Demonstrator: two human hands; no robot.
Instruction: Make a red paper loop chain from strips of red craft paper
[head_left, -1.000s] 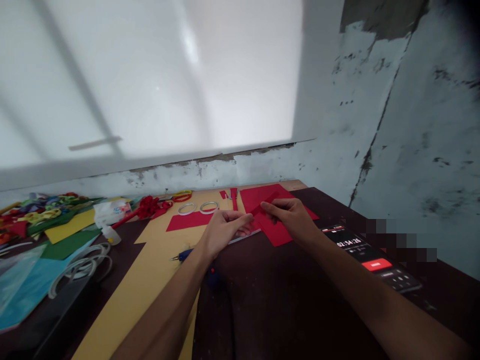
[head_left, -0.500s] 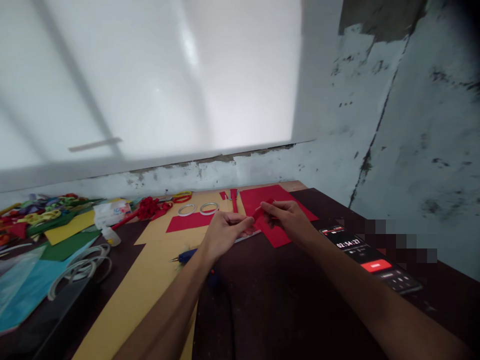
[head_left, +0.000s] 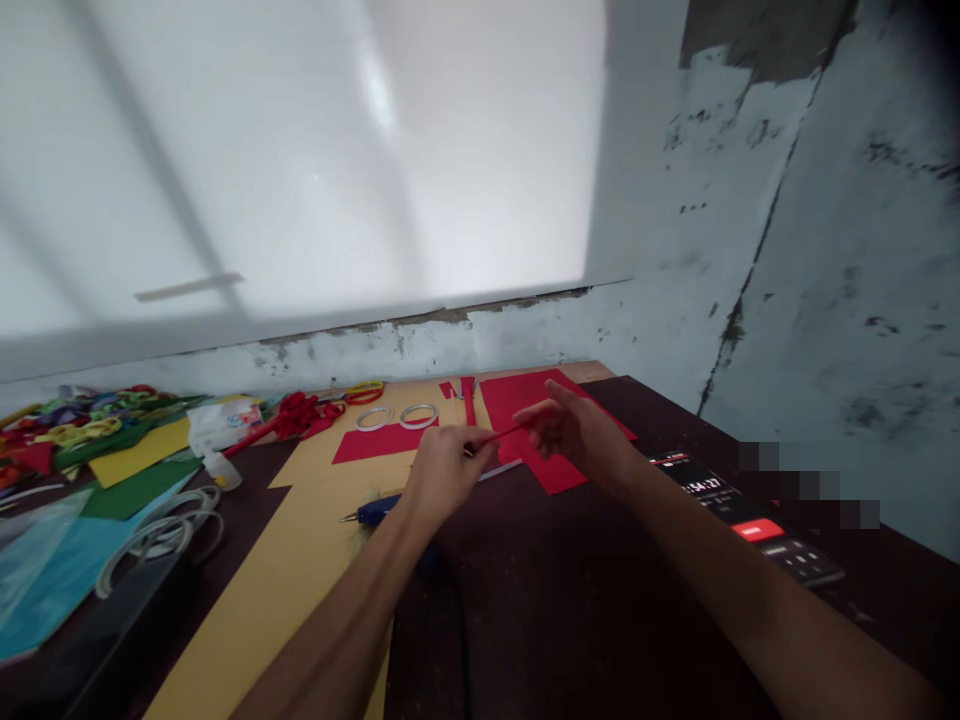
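Note:
Thumb and fingers of my left hand [head_left: 450, 465] pinch a thin red strip [head_left: 508, 432], which sticks out to the right, seen nearly edge-on. My right hand [head_left: 566, 435] has its fingers apart around the strip's far end; I cannot tell whether they touch it. Beneath the hands lies a red sheet [head_left: 551, 475], with a larger red sheet [head_left: 517, 390] behind it. A pale straight strip [head_left: 501, 470] rests on the table by my left hand. A blue glue gun [head_left: 379, 510] lies left of my left wrist, partly hidden.
Two silvery rings [head_left: 418, 416] lie by a flat red piece [head_left: 375, 443] on tan paper [head_left: 300, 550]. Yellow-and-red scissors [head_left: 365, 393] and a red bow [head_left: 300, 415] are behind. At left are a small bottle [head_left: 223, 470], coiled cable [head_left: 161, 530] and colourful ribbons; a phone [head_left: 750, 520] lies right.
My right hand has let its pinch loosen and spread its fingers. The red piece, earlier between both hands, now shows as a thin edge held by my left hand.

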